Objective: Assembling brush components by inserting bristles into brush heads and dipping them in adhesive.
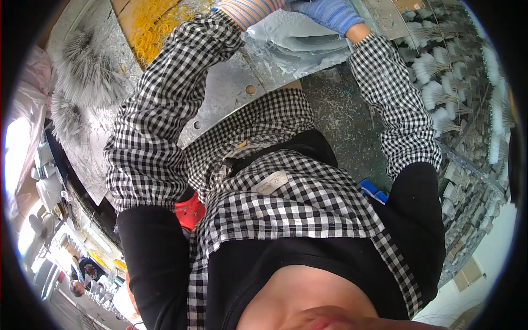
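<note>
My left hand [250, 12], in an orange and grey striped knit glove, reaches to the top edge of the view. Close beside it is my right hand [329, 15], in a blue knit glove. The top edge cuts off most of the fingers of both, so their grip and anything in them are hidden. Below the hands, a whitish paste [297, 47] lies smeared in thick, wet streaks over a metal work surface [234, 82]. Checked black-and-white sleeve covers run up both my forearms.
Yellow rubber bands [149, 27] lie heaped at the upper left. Beside them spread loose tufts of pale bristles [88, 69]. Rows of white bristle brushes [434, 66] line the right side. A red object [190, 212] and a blue one [373, 191] show beside my apron. Another person [82, 278] is far off at lower left.
</note>
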Tool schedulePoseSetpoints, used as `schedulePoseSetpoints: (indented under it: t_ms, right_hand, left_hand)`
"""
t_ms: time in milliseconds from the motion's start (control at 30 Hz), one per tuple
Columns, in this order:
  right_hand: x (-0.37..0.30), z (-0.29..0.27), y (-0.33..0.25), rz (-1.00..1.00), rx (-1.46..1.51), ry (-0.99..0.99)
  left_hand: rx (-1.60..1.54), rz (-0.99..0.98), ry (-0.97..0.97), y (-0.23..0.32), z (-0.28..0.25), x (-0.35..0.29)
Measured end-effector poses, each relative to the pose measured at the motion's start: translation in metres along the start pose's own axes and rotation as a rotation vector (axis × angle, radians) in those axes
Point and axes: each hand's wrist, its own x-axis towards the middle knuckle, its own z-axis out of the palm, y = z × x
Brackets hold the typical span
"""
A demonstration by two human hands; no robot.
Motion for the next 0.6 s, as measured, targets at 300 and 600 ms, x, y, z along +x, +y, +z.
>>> schedulePoseSetpoints:
  t_ms: [300, 600]
  right_hand:
    - [0.008, 0.021, 0.035, -0.048, 0.027, 0.053]
    - [0.001, 0.012, 0.025, 0.169, -0.164, -0.016]
  left_hand:
    - [0.066, 0.093, -0.062, -0.006, 0.001, -0.017]
    - [0.062, 0.076, -0.069, -0.006, 0.012, -0.016]
